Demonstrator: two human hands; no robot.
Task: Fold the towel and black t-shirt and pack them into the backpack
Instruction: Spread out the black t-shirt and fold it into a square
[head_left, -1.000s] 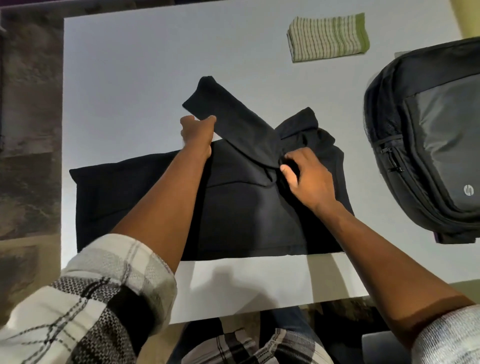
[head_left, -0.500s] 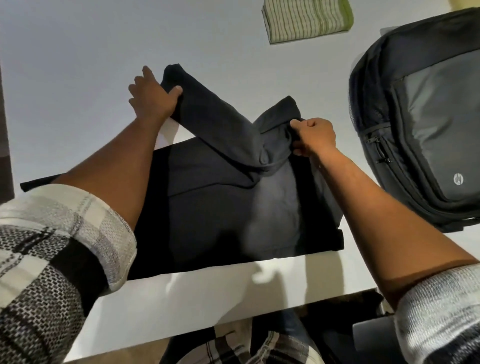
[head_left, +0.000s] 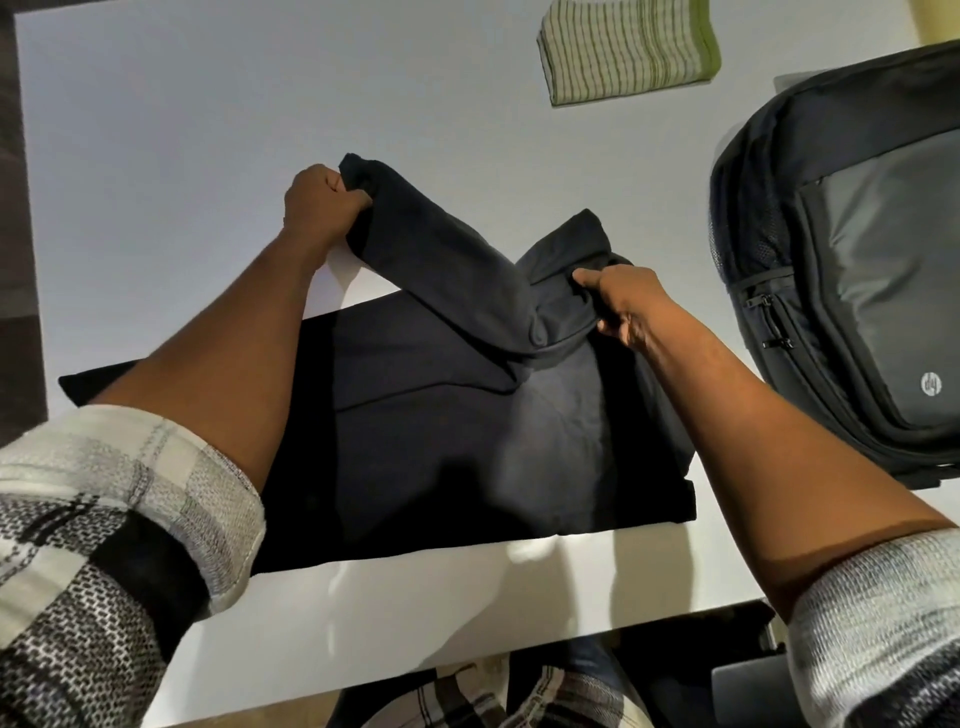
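Since half a second ago: left hand (head_left: 322, 205) was loose against the sleeve end with fingers spread; now I see it curled tight around that end, gripping it. Right hand (head_left: 626, 306) has kept its pinch on the bunched cloth at the shoulder, thumb on top. The view has pulled back a little, so more of the counter (head_left: 156, 156) shows at the far side.

Black t-shirt (head_left: 467, 431) lies flat on the counter under both forearms, partly folded. Its long axis runs left to right across my view, one end past the left forearm, the other below the right hand. The sleeve (head_left: 441, 254) is lifted off the body of the shirt and stretched as a band between the two hands, slanting from the right hand up and away toward the left hand, its free end pointing to the far left.

Towel (head_left: 628, 49) already folded, striped green, lying well beyond the right hand at the far edge, long side left to right.

Backpack (head_left: 857, 270) lies flat just to the right of the right hand, front face up, zips closed.
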